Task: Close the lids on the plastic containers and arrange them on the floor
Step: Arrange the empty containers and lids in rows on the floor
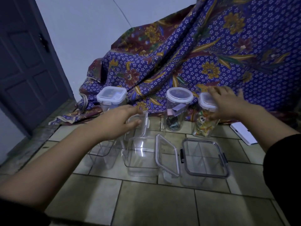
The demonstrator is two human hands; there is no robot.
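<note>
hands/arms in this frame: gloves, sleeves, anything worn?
No gloves: both the left hand and the right hand are bare, with no ring, watch or bracelet showing. Forearms are bare too. A dark, black-looking sleeve is pushed up on the right arm; another dark sleeve edge sits at bottom left.

Purple floral batik cloth, clear containers' white lids, seemingly beige tiles

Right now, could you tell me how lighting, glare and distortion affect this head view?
Head view: dim, bluish light; a small glare spot on the open clear container; wide-angle bending curves the door and floor tiles; the right hand looks slightly motion-blurred.
</note>
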